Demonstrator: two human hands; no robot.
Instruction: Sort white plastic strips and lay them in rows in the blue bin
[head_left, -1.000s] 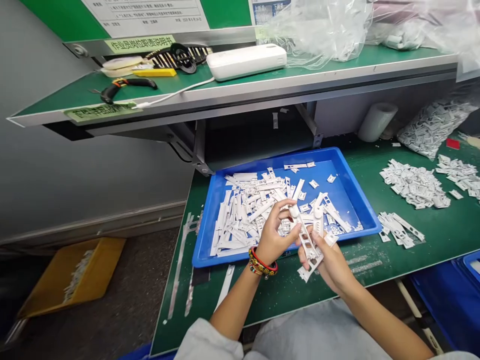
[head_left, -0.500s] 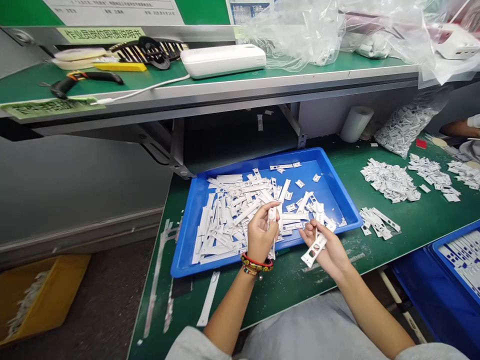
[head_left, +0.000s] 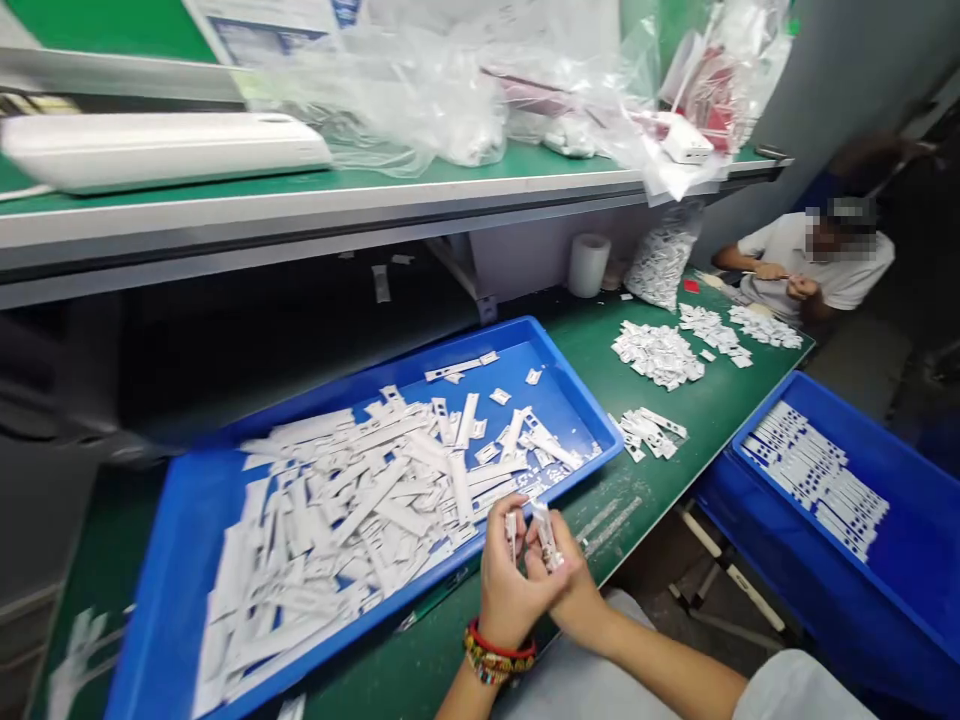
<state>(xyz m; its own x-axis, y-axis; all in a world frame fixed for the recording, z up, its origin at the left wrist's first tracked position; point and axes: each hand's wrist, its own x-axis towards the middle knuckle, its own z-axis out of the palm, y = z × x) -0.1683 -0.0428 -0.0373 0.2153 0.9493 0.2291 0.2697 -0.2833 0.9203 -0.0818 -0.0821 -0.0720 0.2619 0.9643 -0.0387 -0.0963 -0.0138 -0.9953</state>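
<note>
My left hand (head_left: pixel 504 588), with beaded bracelets at its wrist, closes round a narrow white plastic piece (head_left: pixel 511 528). Right beside it, my right hand (head_left: pixel 579 590) grips a white slotted plastic strip (head_left: pixel 544 530) that stands up between its fingers. The two hands touch or nearly touch in front of the near edge of the blue tray (head_left: pixel 442 566). Inside that tray lies a heap of white plastic strips (head_left: pixel 360 520), with small loose pieces towards its right end. My fingers hide the lower parts of both held pieces.
To the right, slotted strips (head_left: pixel 649 432) and piles of small white pieces (head_left: pixel 658 355) lie on the green table (head_left: pixel 577 345). A blue bin (head_left: pixel 911 550) holds rows of strips. Overhead runs a shelf edge (head_left: pixel 375 205). A co-worker (head_left: pixel 780 265) sits at the far right.
The view has swung to the right, so the bin and a co-worker show more fully. My hands have come together, and the strip in my right hand now points up.
</note>
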